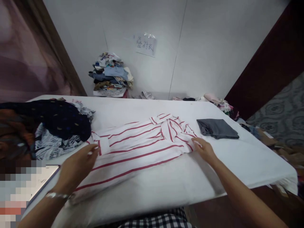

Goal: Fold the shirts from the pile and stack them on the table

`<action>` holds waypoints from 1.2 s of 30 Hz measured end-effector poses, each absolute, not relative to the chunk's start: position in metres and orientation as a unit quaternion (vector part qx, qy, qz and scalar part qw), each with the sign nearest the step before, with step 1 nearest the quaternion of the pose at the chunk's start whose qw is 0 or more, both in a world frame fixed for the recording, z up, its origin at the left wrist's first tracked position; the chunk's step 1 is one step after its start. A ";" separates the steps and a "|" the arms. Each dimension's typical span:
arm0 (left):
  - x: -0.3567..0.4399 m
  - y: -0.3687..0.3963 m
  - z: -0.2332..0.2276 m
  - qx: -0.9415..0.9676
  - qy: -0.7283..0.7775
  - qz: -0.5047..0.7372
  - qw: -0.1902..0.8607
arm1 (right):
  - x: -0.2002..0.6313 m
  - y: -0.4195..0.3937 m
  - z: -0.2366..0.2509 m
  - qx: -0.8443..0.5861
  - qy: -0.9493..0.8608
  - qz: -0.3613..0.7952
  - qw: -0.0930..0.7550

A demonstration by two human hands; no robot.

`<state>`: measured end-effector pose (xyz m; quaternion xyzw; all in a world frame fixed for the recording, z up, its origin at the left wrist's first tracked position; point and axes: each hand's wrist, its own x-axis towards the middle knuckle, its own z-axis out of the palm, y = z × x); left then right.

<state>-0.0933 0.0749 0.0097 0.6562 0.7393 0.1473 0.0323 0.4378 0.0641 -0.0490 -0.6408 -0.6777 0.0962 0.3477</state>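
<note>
A white shirt with red stripes [140,142] lies stretched lengthwise across the table, its collar end bunched toward the right. My left hand [82,163], with a bracelet at the wrist, is closed on the shirt by a white cuff [104,145] at the left. At the other end, my right hand [204,148] pinches the shirt's edge near the shoulder. Fabric between the two hands is partly flat, with some wrinkles. A folded dark grey garment [217,128] rests to the right, beyond my right hand and apart from it.
Dark patterned clothes [64,117] are heaped on the table's left side. A tall stack of clothes [111,76] stands at the back by the wall, under a paper sign [146,46]. More clothes [223,104] lie past the right edge of the white table [256,161].
</note>
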 end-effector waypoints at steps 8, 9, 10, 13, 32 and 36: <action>0.093 0.187 0.021 0.852 0.499 0.145 0.062 | 0.411 0.065 -0.081 -0.590 -0.763 0.023 0.263; 0.111 0.200 0.017 0.861 0.491 0.119 0.053 | 0.412 0.065 -0.086 -0.588 -0.759 0.013 0.279; 0.128 0.211 0.011 0.865 0.489 0.103 0.047 | 0.412 0.065 -0.089 -0.586 -0.756 0.009 0.292; 0.164 0.240 -0.006 0.864 0.498 0.069 0.027 | 0.413 0.063 -0.096 -0.584 -0.750 0.011 0.310; 0.089 0.250 0.181 0.819 0.527 0.169 -0.151 | 0.415 0.063 -0.094 -0.612 -0.738 0.015 0.284; 0.037 0.179 0.192 0.838 0.484 0.164 -0.191 | 0.414 0.063 -0.099 -0.646 -0.724 -0.015 0.241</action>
